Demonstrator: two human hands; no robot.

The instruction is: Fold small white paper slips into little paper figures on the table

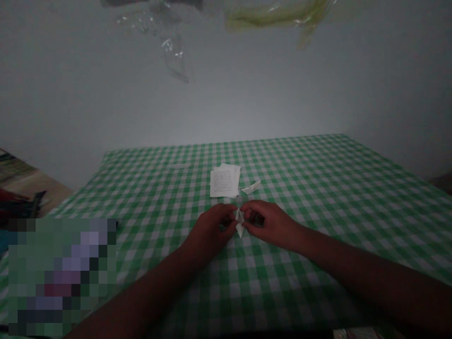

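Observation:
My left hand (212, 228) and my right hand (268, 223) meet over the middle of the table, fingers pinched on a small folded piece of white paper (239, 221) held between them just above the cloth. Just beyond the hands lies a small stack of white printed paper squares (224, 181). A small folded white paper piece (251, 188) rests to the right of that stack.
The table is covered with a green and white checked cloth (318, 188) and stands against a pale wall. A pixelated patch hides the near left corner. Clear plastic hangs on the wall above. Dark objects lie off the table's left side.

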